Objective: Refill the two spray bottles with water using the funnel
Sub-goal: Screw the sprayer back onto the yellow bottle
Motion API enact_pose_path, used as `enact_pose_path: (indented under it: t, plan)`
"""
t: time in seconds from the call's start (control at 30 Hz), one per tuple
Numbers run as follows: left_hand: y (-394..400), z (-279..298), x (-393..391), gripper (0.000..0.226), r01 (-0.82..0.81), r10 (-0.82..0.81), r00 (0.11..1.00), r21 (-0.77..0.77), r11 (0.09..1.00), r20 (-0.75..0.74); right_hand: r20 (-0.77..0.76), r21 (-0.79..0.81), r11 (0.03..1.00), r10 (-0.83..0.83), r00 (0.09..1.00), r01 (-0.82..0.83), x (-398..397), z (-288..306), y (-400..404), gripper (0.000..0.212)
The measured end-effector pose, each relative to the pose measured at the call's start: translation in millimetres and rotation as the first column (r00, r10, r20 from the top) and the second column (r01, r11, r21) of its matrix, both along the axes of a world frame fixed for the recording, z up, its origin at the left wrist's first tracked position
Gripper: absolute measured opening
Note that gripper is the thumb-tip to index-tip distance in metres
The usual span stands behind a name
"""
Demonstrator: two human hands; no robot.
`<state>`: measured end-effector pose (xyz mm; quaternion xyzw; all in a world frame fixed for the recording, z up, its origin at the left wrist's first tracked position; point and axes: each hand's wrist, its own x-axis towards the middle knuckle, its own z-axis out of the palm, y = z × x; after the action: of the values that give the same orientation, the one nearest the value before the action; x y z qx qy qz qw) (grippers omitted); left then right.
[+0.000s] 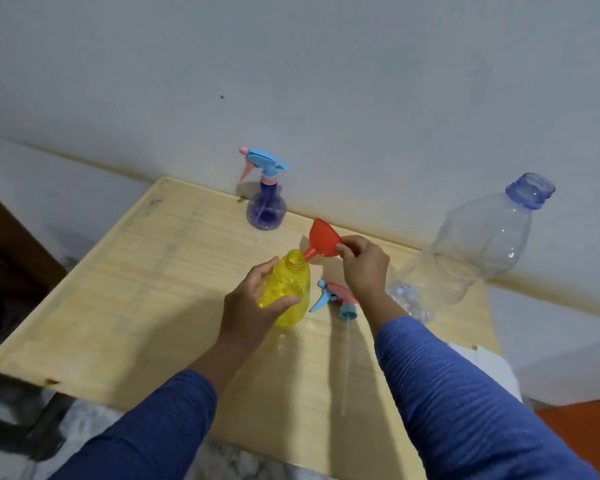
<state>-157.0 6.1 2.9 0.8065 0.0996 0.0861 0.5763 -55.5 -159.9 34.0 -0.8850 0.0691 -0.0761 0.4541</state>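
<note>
My left hand [253, 303] grips the yellow spray bottle [288, 289], which stands with its neck open. My right hand [362, 263] pinches the rim of the red funnel [321, 240], tilted, with its spout just beside the bottle's mouth. The bottle's blue and pink spray head [336, 299] lies on the table to its right, its long dip tube pointing toward me. A purple spray bottle [265, 207] with its spray head on stands at the back by the wall.
A large clear plastic water bottle [478, 244], uncapped, stands at the right of the wooden table [136, 306]. The wall runs close behind the table. Dark furniture sits at the left and an orange floor at the lower right.
</note>
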Motion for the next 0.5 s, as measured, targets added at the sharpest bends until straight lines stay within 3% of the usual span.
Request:
enact_pose_path:
  t: [0.33, 0.5]
  plan:
    - [-3, -6, -1, 0.072, -0.005, 0.005, 1.000, 0.027, 1.000, 0.012, -0.057, -0.094, 0.992, 0.073, 0.996, -0.078, 18, -31, -7, 0.019]
    - [-3, -4, -1, 0.072, 0.009, -0.009, 1.000, 0.041, 0.999, 0.001, -0.040, -0.121, 0.990, 0.066, 0.997, -0.071, 5, -25, -7, 0.037]
